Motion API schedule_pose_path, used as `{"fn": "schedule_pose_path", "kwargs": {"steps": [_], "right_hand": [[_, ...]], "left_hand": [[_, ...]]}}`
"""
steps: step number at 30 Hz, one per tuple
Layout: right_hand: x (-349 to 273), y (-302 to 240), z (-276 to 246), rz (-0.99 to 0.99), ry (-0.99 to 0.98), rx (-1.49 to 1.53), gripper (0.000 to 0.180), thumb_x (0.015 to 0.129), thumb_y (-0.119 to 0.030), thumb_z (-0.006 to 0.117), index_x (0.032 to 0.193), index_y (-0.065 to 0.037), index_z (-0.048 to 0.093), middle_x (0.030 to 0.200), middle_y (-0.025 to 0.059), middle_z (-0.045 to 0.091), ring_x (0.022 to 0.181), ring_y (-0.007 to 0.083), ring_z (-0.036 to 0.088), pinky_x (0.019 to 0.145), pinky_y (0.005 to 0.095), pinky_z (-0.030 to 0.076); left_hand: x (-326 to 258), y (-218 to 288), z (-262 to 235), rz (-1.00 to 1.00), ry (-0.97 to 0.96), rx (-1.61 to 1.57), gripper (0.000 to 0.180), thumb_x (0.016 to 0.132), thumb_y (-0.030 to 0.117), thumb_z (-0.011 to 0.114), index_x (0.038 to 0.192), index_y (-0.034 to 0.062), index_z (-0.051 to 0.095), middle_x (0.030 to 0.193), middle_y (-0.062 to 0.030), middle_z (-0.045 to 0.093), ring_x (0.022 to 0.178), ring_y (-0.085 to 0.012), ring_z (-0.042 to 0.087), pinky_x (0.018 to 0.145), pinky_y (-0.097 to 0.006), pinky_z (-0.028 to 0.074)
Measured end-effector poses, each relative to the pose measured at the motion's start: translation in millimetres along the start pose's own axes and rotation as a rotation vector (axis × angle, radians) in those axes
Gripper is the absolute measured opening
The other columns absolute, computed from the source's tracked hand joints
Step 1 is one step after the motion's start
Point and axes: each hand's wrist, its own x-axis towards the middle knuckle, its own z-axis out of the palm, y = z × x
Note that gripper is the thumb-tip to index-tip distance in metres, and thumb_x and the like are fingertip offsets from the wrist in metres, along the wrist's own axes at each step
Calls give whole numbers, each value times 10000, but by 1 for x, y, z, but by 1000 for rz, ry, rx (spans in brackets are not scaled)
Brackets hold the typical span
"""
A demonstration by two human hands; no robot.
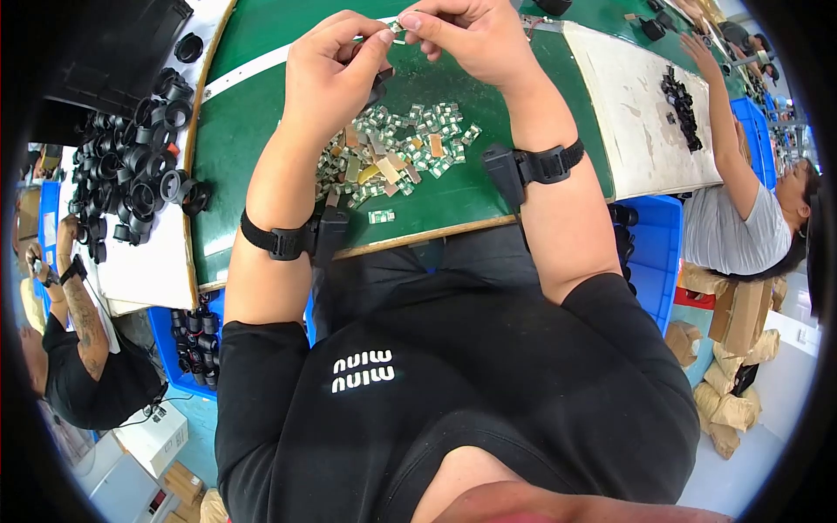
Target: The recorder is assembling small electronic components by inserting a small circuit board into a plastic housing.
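Pinching a tiny green-and-silver chip (398,28) between us, our left hand (336,74) closes thumb and forefinger on one end while our right hand (466,39) nips the other end with its fingertips, the rest of the fingers curled in. We hold the chip up at the far edge of the view, above the green mat (253,113), which looks smooth and slightly glossy, bounded by a pale wooden rim.

Below our hands lies a loose heap of small chips (392,152), flat rectangles in green and silver with a few tan and yellow slips mixed in; one chip (381,215) sits apart near the mat's near edge. We wear black straps with boxy black modules on both wrists, the left wrist band (292,240) and the right wrist band (527,166).

To our left, a pile of black plastic rings (135,166), round and matte, covers a white sheet. More black cylindrical parts fill a blue bin (187,353) under the table edge. On the right, a scuffed white board (632,113) carries a row of dark parts (680,109), and another person's arm (724,113) reaches over it. Crumpled brown paper packages (728,397) lie on the floor at right; a white box (157,436) sits at lower left.
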Motion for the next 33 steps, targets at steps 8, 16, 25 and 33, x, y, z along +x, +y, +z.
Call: {"fn": "schedule_pose_path", "kwargs": {"steps": [8, 16, 25, 33], "right_hand": [[-4, 17, 17, -164, 141, -71, 123, 911, -119, 786, 982, -20, 806, 763, 27, 735, 663, 76, 648, 590, 242, 505], [-7, 11, 34, -310, 210, -181, 274, 957, -206, 771, 1169, -33, 764, 1008, 45, 740, 851, 105, 681, 703, 259, 542], [70, 58, 45, 336, -220, 294, 396, 954, -216, 764, 1286, -14, 688, 1272, 168, 684, 1011, 280, 733, 849, 438, 628], [53, 106, -46, 102, 256, -957, 905, 867, -372, 815, 1564, -5, 370, 1399, 368, 463, 1342, 503, 470, 1151, 502, 418]], "left_hand": [[-3, 8, 3, 31, 96, 152, 86, 993, 27, 679, 1002, -51, 715, 785, -21, 690, 703, -61, 662, 628, -189, 497], [3, 6, -4, 84, 210, -208, 84, 996, 29, 681, 1031, -41, 713, 840, -45, 718, 736, -71, 659, 676, -197, 513], [6, 19, -40, 129, 727, 279, 218, 1026, 191, 649, 1146, 10, 671, 1114, -100, 682, 1071, -203, 598, 991, -350, 460], [-96, 144, -35, -157, -1106, -258, 291, 1018, 254, 635, 1024, -32, 693, 959, -134, 722, 923, -250, 689, 868, -381, 527]]}}
